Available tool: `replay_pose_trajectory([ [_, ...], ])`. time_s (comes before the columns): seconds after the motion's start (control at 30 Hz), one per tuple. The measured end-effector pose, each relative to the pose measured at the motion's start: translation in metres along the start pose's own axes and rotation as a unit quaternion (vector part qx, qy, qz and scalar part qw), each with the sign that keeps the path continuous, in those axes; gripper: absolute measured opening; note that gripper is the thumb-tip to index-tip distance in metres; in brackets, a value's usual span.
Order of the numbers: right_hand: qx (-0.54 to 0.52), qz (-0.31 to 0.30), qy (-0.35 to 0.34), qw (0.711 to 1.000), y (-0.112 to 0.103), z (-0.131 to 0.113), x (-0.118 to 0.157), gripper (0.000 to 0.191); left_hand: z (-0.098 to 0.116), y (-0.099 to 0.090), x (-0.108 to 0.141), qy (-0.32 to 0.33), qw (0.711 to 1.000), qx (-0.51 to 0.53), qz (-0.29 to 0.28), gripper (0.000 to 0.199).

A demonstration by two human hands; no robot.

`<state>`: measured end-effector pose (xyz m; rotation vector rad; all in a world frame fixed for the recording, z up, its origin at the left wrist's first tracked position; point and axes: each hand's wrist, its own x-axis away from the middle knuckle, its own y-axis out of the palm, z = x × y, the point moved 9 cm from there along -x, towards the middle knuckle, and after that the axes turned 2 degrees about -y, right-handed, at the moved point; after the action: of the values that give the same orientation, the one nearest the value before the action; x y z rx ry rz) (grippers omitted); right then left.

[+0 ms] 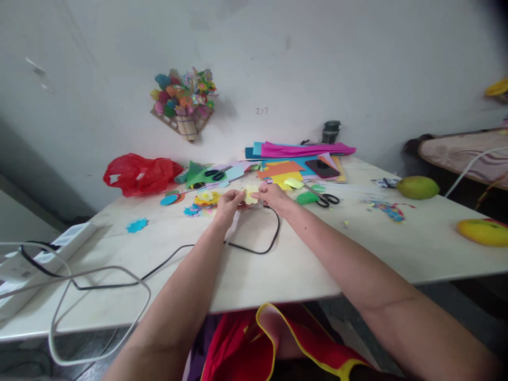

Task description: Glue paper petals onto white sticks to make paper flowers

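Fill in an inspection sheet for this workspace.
Surface: white tabletop, small colourful scraps at right.
Work items: flat pale yellow paper piece, held by its sides.
Clutter: blue scalloped paper shape and crumpled red plastic bag at left; black-handled metal scissors and oval green fruit at right.
Hands: left hand and right hand both pinch the yellow piece.
Cables: black cable curves toward the hands; white cable loops at left.
Surroundings: multicoloured flower decoration on the pale wall.
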<state>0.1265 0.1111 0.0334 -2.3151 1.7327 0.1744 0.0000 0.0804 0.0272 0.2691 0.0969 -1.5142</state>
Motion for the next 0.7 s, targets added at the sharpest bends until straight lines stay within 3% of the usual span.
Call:
replay_pose_trajectory([
  [0.13, 0.006, -0.010, 0.000, 1.000, -0.0007, 0.0004, -0.0004, 0.038, 0.0012, -0.0024, -0.0002, 0.004, 1.000, -0.001, 0.014, 0.038],
  [0.33, -0.039, -0.072, 0.016, 0.996, 0.0044, -0.0052, 0.0054, 0.034, 0.0007, -0.0048, -0.0017, 0.011, 1.000, 0.005, 0.018, 0.037],
  [0.7, 0.059, 0.005, -0.026, 0.998, -0.0009, -0.0013, -0.0015, 0.051, -0.0013, -0.0005, -0.0004, -0.003, 1.000, 0.005, 0.012, 0.036],
])
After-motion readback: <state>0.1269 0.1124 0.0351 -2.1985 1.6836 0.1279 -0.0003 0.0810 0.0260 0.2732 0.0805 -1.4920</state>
